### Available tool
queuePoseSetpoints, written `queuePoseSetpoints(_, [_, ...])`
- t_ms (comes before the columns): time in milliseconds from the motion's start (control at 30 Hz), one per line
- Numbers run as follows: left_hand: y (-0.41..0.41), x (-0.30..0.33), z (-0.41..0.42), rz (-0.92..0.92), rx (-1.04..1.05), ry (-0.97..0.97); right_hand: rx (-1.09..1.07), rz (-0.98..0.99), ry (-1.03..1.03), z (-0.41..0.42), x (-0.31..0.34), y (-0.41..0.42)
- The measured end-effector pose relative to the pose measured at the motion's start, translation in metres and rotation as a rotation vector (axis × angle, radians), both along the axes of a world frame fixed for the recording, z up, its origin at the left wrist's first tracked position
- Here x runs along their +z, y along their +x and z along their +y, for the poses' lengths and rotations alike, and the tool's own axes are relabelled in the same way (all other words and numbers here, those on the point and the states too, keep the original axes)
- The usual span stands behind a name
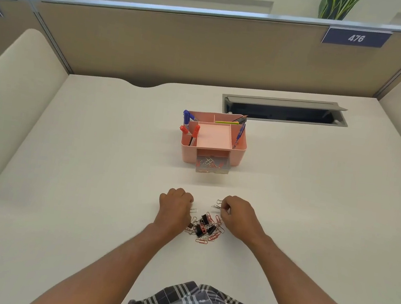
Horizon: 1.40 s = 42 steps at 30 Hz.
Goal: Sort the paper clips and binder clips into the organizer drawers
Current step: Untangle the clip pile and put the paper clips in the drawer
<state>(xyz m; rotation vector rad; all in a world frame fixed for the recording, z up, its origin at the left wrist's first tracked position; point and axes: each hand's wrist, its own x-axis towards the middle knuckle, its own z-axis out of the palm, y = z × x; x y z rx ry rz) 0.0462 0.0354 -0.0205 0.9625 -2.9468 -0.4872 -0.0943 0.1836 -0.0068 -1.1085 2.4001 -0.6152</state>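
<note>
A pile of red and silver paper clips with several black binder clips (206, 228) lies on the white desk between my hands. My left hand (175, 205) rests at the pile's left edge, fingers curled; whether it holds a clip is hidden. My right hand (236, 213) is at the pile's upper right, fingertips pinched on silver paper clips (216, 206). Farther back stands a pink organizer (238, 154) with its clear drawer (211, 167) pulled out. Several paper clips lie in that drawer.
Blue and red markers (189, 125), pencils and a pen stand in the organizer's top compartments. An open grey cable slot (285, 109) is set into the desk behind it. A beige partition with a sign reading 476 closes the back; padded dividers flank both sides.
</note>
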Motion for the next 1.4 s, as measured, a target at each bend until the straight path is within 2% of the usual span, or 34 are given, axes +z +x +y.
queuePoseSetpoints(333, [-0.004, 0.002, -0.001, -0.125, -0.086, -0.037, -0.103, -0.101, -0.070, -0.006, 0.007, 0.005])
queuePoseSetpoints(500, [-0.004, 0.007, -0.003, -0.132, -0.231, -0.182, -0.144, -0.118, -0.157, -0.013, 0.024, -0.003])
queuePoseSetpoints(567, [-0.004, 0.007, -0.005, -0.060, -0.215, -0.230, -0.168, -0.113, -0.208, -0.018, 0.034, -0.010])
queuePoseSetpoints(700, [-0.025, 0.030, -0.018, 0.230, -0.046, -0.137, -0.192, -0.024, -0.308, -0.036, 0.055, -0.030])
queuePoseSetpoints(767, [-0.043, 0.050, -0.024, 0.315, -0.005, -0.101, -0.163, 0.030, -0.322, -0.049, 0.064, -0.038])
queuePoseSetpoints(1000, [-0.083, 0.068, -0.045, 0.332, -0.021, -0.080, -0.112, 0.081, -0.236, -0.077, 0.071, -0.047])
queuePoseSetpoints(1167, [-0.056, 0.055, -0.037, 0.427, -0.062, 0.060, -0.086, 0.053, -0.220, -0.051, 0.063, -0.037])
queuePoseSetpoints(1300, [-0.011, 0.029, -0.012, 0.259, -0.156, 0.240, 0.012, -0.125, 0.050, -0.018, 0.042, -0.018])
queuePoseSetpoints(1400, [0.009, 0.016, 0.002, 0.152, -0.189, 0.267, 0.198, -0.129, 0.181, -0.005, 0.026, 0.007])
